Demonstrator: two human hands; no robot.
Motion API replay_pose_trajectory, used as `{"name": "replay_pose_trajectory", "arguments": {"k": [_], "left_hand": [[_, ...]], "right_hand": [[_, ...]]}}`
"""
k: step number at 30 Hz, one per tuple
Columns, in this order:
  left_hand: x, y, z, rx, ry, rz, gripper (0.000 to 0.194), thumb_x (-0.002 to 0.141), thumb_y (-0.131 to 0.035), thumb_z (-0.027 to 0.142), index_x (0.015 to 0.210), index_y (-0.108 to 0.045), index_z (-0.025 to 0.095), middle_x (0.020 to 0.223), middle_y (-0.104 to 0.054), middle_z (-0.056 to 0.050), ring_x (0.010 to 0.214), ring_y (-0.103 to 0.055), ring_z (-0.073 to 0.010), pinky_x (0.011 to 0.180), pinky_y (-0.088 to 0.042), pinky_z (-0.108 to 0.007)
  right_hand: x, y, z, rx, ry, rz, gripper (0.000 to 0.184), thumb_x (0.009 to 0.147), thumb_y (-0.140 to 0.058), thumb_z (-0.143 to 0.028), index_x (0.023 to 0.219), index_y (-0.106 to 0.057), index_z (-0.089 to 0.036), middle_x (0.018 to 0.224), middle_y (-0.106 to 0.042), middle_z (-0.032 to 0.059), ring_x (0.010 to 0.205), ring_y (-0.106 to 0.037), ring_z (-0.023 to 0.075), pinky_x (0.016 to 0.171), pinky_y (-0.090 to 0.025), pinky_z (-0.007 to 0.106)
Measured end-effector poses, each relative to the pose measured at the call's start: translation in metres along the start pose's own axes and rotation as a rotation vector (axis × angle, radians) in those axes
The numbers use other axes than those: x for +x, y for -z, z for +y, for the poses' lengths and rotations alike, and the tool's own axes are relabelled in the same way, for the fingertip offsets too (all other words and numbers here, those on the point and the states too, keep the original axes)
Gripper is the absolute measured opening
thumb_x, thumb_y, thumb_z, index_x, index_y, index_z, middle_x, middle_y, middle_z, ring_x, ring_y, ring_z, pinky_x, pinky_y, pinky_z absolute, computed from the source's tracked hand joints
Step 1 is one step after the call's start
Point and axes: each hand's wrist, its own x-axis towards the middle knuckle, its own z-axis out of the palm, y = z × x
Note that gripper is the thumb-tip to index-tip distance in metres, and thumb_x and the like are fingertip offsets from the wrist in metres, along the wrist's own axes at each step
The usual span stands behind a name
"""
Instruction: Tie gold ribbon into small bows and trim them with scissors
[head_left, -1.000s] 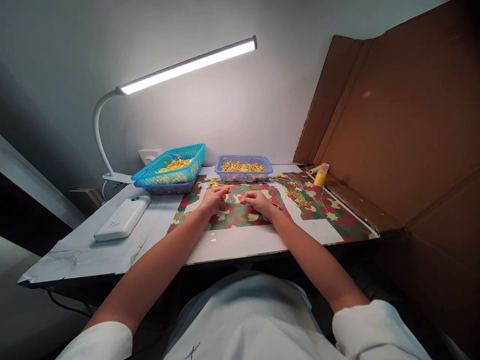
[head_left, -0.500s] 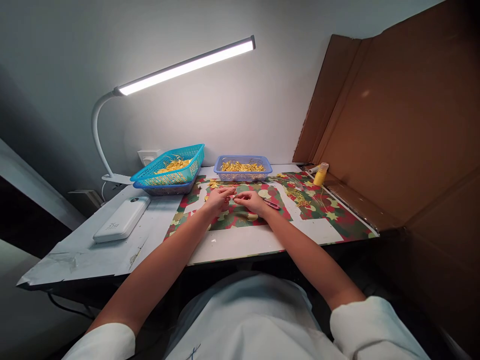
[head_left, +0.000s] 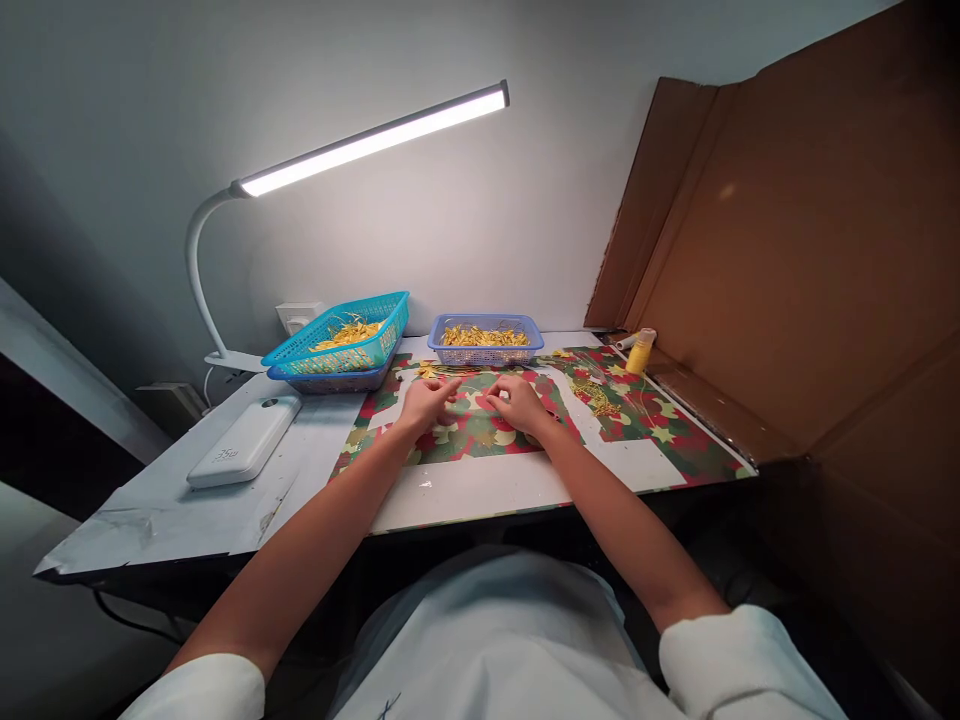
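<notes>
Over the red-and-green patterned sheet, my left hand is closed in a pinch, thumb against forefinger. My right hand faces it from a short distance to the right, its fingertips also pinched together. Whatever either pinch holds is too small to make out. Just beyond my hands lie several yellow strips. A pinkish cutter-like tool lies by my right wrist, mostly hidden under it. Behind, a blue-violet basket holds many thin yellow pieces.
At the left, a turquoise basket of yellow pieces rests tilted on a blue one. A white power bank lies nearer. On the right are a heap of gold-green bits, a yellow bottle and a cardboard wall. A lamp hangs overhead.
My hands have moved apart, the left slightly leftward and the right to the right. Both stay pinched. My right wrist now covers most of the pinkish tool.
</notes>
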Motion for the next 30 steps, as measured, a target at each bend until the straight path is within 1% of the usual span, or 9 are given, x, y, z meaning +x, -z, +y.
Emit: {"name": "replay_pose_trajectory", "arguments": {"k": [3, 5, 7, 10, 13, 18, 22, 25, 30], "left_hand": [[-0.004, 0.003, 0.004, 0.224, -0.365, 0.248, 0.029, 0.072, -0.064, 0.043, 0.059, -0.058, 0.017, 0.064, -0.061, -0.005, 0.064, -0.053, -0.0170, 0.063, -0.041, -0.028], [-0.008, -0.003, 0.007, 0.225, -0.543, 0.148, 0.020, 0.073, -0.064, 0.037, 0.078, -0.064, 0.017, 0.083, -0.067, -0.007, 0.080, -0.058, -0.0202, 0.073, -0.044, -0.029], [-0.011, -0.013, 0.008, 0.186, -0.579, -0.098, 0.022, 0.076, -0.061, 0.036, 0.089, -0.065, 0.018, 0.092, -0.069, -0.007, 0.085, -0.060, -0.0204, 0.076, -0.044, -0.029], [-0.013, -0.025, 0.003, 0.168, -0.447, -0.301, 0.027, 0.084, -0.051, 0.039, 0.073, -0.062, 0.018, 0.066, -0.064, -0.002, 0.062, -0.055, -0.0161, 0.061, -0.041, -0.027], [-0.010, -0.027, -0.004, 0.110, -0.304, -0.301, 0.028, 0.084, -0.050, 0.039, 0.068, -0.057, 0.018, 0.048, -0.047, 0.004, 0.047, -0.042, -0.0123, 0.048, -0.033, -0.024], [-0.008, -0.025, -0.007, -0.087, -0.049, -0.327, 0.026, 0.083, -0.053, 0.042, 0.073, -0.053, 0.019, 0.045, -0.033, 0.009, 0.038, -0.030, -0.0085, 0.041, -0.024, -0.021], [-0.012, -0.028, -0.002, -0.245, 0.088, -0.358, 0.025, 0.084, -0.054, 0.042, 0.074, -0.049, 0.019, 0.047, -0.028, 0.010, 0.037, -0.025, -0.0065, 0.039, -0.018, -0.019], [-0.015, -0.028, 0.001, -0.314, 0.126, -0.367, 0.026, 0.083, -0.056, 0.042, 0.074, -0.048, 0.019, 0.048, -0.026, 0.011, 0.037, -0.024, -0.0058, 0.040, -0.017, -0.019], [-0.016, -0.028, 0.002, -0.382, 0.147, -0.364, 0.028, 0.080, -0.062, 0.042, 0.074, -0.048, 0.019, 0.048, -0.026, 0.011, 0.038, -0.022, -0.0045, 0.040, -0.018, -0.018]], "right_hand": [[-0.001, 0.003, -0.001, -0.263, 0.102, 0.026, 0.015, 0.087, -0.055, -0.019, 0.076, -0.065, -0.018, 0.088, -0.067, 0.0055, 0.085, -0.052, 0.0185, 0.078, -0.035, 0.032], [-0.001, 0.005, -0.003, -0.364, 0.151, 0.013, 0.015, 0.089, -0.054, -0.019, 0.080, -0.066, -0.019, 0.091, -0.067, 0.0053, 0.087, -0.051, 0.0193, 0.078, -0.033, 0.033], [-0.002, 0.006, -0.005, -0.431, 0.182, 0.014, 0.017, 0.091, -0.052, -0.021, 0.083, -0.067, -0.019, 0.093, -0.067, 0.0054, 0.088, -0.050, 0.0198, 0.077, -0.032, 0.033], [-0.002, 0.005, -0.006, -0.475, 0.202, 0.033, 0.020, 0.094, -0.050, -0.024, 0.085, -0.067, -0.019, 0.093, -0.066, 0.0059, 0.090, -0.050, 0.0202, 0.076, -0.031, 0.033], [0.000, 0.005, -0.003, -0.454, 0.197, 0.040, 0.018, 0.093, -0.051, -0.026, 0.086, -0.067, -0.020, 0.094, -0.067, 0.0053, 0.090, -0.051, 0.0197, 0.077, -0.032, 0.032], [0.000, 0.016, 0.007, -0.457, -0.110, 0.068, 0.017, 0.087, -0.057, -0.034, 0.084, -0.066, -0.020, 0.097, -0.067, 0.0063, 0.097, -0.053, 0.0223, 0.083, -0.034, 0.034], [-0.003, 0.035, 0.013, -0.519, -0.429, -0.107, 0.028, 0.071, -0.071, -0.046, 0.079, -0.067, -0.019, 0.103, -0.067, 0.0083, 0.103, -0.054, 0.0281, 0.083, -0.037, 0.037], [-0.003, 0.040, 0.015, -0.514, -0.495, -0.177, 0.018, 0.076, -0.067, -0.036, 0.071, -0.065, -0.019, 0.100, -0.068, 0.0077, 0.099, -0.057, 0.0254, 0.081, -0.037, 0.035], [0.001, 0.034, 0.020, -0.379, -0.490, -0.145, 0.023, 0.083, -0.059, -0.029, 0.063, -0.060, -0.018, 0.085, -0.068, 0.0081, 0.092, -0.058, 0.0215, 0.074, -0.038, 0.029]]}}
